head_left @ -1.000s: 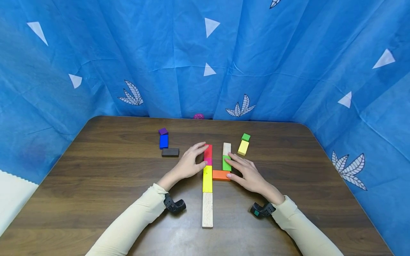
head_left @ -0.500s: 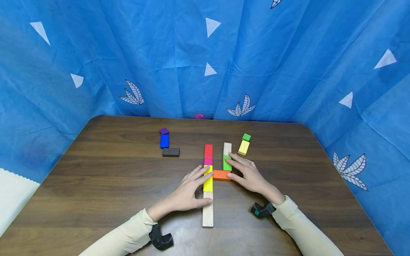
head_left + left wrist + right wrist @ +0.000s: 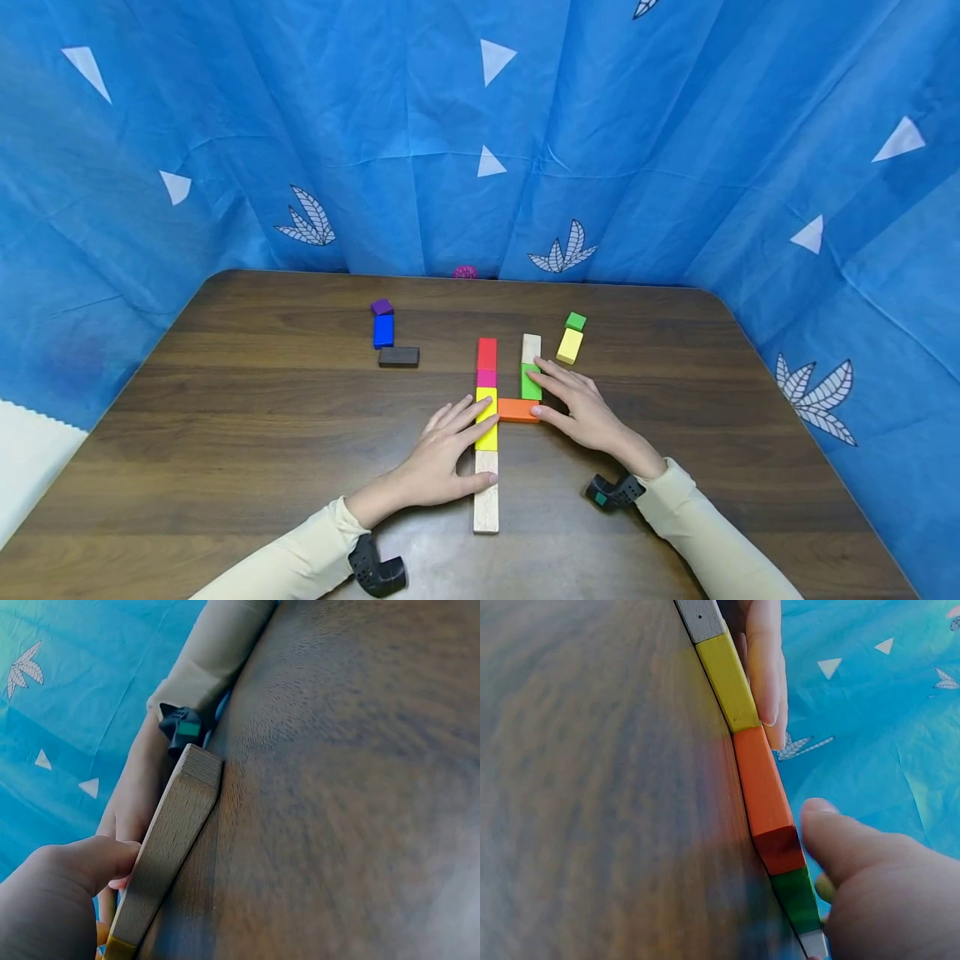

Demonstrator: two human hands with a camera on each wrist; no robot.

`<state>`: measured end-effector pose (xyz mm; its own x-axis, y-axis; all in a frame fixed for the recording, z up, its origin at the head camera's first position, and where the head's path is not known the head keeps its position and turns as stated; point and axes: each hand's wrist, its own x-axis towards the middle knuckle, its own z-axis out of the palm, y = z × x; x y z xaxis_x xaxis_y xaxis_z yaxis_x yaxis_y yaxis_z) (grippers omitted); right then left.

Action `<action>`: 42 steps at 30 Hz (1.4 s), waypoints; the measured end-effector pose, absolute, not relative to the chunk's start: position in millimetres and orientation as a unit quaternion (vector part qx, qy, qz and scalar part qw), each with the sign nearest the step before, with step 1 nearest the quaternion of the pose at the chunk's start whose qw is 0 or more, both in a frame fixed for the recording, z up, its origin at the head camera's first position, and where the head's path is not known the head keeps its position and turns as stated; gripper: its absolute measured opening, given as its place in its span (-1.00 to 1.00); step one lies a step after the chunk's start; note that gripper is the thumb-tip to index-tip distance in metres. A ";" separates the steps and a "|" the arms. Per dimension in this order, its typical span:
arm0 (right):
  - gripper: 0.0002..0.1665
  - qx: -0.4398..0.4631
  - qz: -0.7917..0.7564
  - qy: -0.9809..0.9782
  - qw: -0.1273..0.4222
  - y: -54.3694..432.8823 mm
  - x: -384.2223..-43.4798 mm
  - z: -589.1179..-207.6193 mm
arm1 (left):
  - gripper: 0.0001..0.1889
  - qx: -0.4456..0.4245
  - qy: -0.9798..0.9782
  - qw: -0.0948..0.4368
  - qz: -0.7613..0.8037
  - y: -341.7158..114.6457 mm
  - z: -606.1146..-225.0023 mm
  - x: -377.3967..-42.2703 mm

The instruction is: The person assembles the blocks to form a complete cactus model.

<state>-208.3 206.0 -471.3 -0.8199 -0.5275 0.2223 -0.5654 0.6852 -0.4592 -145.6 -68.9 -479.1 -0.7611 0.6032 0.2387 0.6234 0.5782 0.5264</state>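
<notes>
In the head view a column of wooden blocks runs down the table: red, magenta, yellow and a long plain wood block. An orange block lies crosswise against the yellow one's right side. From its right end a green block and a short plain block extend away. My left hand has extended fingertips on the yellow block and its thumb on the plain wood block. My right hand is spread, fingers over the green block, thumb by the orange block.
Back left on the table lie a purple block, a blue block and a black block. Back right are a small green block and a pale yellow block. A blue curtain hangs behind the table.
My left hand has moved from the red and magenta blocks down toward me, onto the yellow and plain wood blocks. The right hand and the blocks stay in place.
</notes>
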 end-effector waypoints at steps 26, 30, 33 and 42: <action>-0.09 0.057 0.364 -0.929 -0.017 253.1 -271.0 -453.8 | -0.21 -0.351 -0.890 0.037 -0.288 -67.0 -482.6 -144.8; -0.11 0.051 0.370 -0.927 -0.021 251.7 -275.5 -455.5 | -0.21 -0.348 -0.891 0.038 -0.290 -68.1 -482.2 -145.3; -0.12 0.050 0.373 -0.926 -0.021 251.3 -277.3 -456.7 | -0.21 -0.347 -0.891 0.036 -0.290 -68.6 -482.1 -145.6; -0.22 0.047 0.370 -0.928 -0.011 251.3 -279.2 -459.3 | -0.21 -0.350 -0.891 0.037 -0.286 -68.5 -482.5 -145.8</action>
<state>-279.2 251.3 -459.3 -0.9953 -0.0956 0.0147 -0.0795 0.7214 -0.6880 -145.8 -68.5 -482.5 -0.7524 0.6024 0.2665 0.6450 0.5917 0.4836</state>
